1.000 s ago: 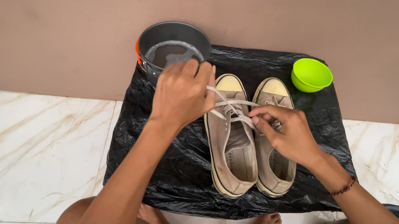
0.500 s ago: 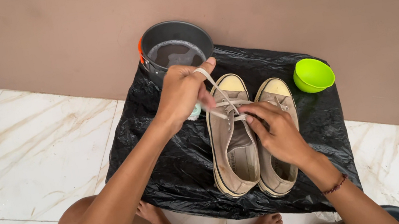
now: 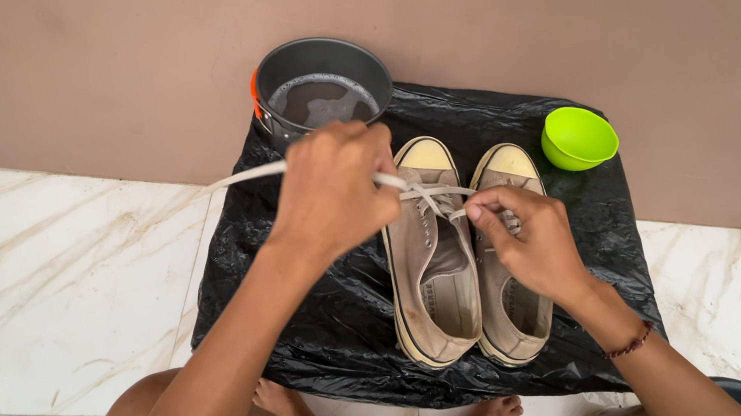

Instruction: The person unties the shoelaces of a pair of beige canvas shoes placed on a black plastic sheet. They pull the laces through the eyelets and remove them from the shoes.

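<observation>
Left hand (image 3: 332,189) fingers clenched on shoelace (image 3: 248,175), part drawn out | right hand (image 3: 523,237) fingers pinch lace at left shoe (image 3: 429,264) eyelets | right shoe (image 3: 512,259) under right fingers, unlacing apparently remaining

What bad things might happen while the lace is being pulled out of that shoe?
The left hand pulls the white lace right beside the grey pot of cloudy water; an elbow or the lace might tip it. The lace may snag in the eyelets of the left shoe, tugging it off the black plastic sheet onto the floor.
</observation>
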